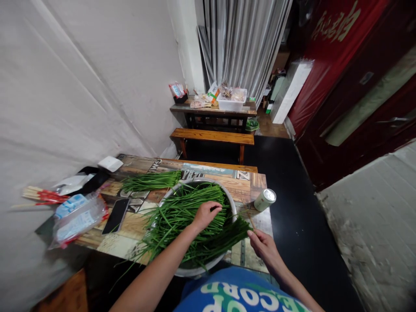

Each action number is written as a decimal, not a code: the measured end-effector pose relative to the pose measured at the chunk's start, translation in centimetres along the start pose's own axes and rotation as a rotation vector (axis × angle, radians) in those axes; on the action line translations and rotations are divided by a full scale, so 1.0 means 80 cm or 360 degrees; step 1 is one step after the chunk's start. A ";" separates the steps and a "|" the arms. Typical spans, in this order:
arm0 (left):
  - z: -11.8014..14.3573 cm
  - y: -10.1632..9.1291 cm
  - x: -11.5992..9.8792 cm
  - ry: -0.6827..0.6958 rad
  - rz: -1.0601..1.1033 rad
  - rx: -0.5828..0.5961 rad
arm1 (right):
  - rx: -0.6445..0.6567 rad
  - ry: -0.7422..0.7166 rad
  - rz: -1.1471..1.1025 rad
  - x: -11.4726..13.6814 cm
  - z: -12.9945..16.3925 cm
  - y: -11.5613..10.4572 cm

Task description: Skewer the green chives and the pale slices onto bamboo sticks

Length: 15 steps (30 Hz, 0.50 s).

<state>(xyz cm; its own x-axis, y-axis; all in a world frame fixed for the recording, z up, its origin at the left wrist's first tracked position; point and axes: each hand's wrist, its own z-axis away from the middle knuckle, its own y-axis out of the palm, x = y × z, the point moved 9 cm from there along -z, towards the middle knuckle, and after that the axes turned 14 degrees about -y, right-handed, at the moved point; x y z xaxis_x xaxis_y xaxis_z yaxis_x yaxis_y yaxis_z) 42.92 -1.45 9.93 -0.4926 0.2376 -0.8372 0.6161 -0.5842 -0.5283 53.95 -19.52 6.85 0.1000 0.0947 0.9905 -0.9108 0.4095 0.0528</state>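
In the metal basin on the table, the left hand lies on the heap of green chives, fingers curled into the stalks. The right hand, beside the basin's right rim, pinches a thin wooden skewer. A can stands near.

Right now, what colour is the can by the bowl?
The can is pale green with a silvery top, seen in the head view.
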 end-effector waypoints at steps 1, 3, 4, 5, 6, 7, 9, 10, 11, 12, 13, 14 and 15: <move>0.002 -0.004 -0.007 -0.0046 0.0102 0.0002 | 0.0013 -0.0024 0.0014 0.005 -0.004 0.003; 0.007 -0.007 -0.017 -0.0182 0.0323 0.0026 | 0.0027 -0.0059 0.0048 0.014 -0.011 0.008; 0.010 -0.007 -0.020 -0.0249 0.0424 0.0033 | 0.0027 -0.0068 0.0066 0.018 -0.014 0.010; 0.012 -0.008 -0.022 -0.0303 0.0507 0.0028 | 0.0030 -0.0074 0.0082 0.021 -0.016 0.012; 0.015 -0.010 -0.024 -0.0341 0.0569 0.0011 | 0.0034 -0.0078 0.0096 0.023 -0.018 0.014; 0.018 -0.011 -0.025 -0.0368 0.0611 -0.0005 | 0.0038 -0.0084 0.0108 0.025 -0.019 0.015; 0.022 -0.012 -0.026 -0.0401 0.0658 -0.0028 | 0.0053 -0.0093 0.0122 0.027 -0.020 0.018; 0.023 -0.012 -0.025 -0.0414 0.0673 -0.0037 | 0.0055 -0.0096 0.0129 0.027 -0.021 0.019; 0.024 -0.012 -0.025 -0.0424 0.0685 -0.0043 | 0.0054 -0.0099 0.0134 0.027 -0.021 0.020; 0.025 -0.012 -0.024 -0.0428 0.0692 -0.0047 | 0.0051 -0.0103 0.0138 0.027 -0.021 0.020; 0.025 -0.012 -0.024 -0.0427 0.0699 -0.0049 | 0.0047 -0.0105 0.0141 0.026 -0.021 0.020; 0.026 -0.012 -0.025 -0.0424 0.0704 -0.0047 | 0.0038 -0.0106 0.0142 0.026 -0.021 0.019; 0.026 -0.011 -0.025 -0.0421 0.0708 -0.0044 | 0.0029 -0.0105 0.0142 0.025 -0.021 0.019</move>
<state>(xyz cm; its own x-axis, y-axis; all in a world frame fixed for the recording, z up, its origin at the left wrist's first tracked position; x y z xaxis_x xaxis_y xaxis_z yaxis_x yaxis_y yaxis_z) 42.09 -3.02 12.35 -0.3158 -0.2353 -0.9192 0.8154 -0.5627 -0.1361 53.46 -17.19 8.69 -0.0080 0.0696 0.9975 -0.9220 0.3856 -0.0343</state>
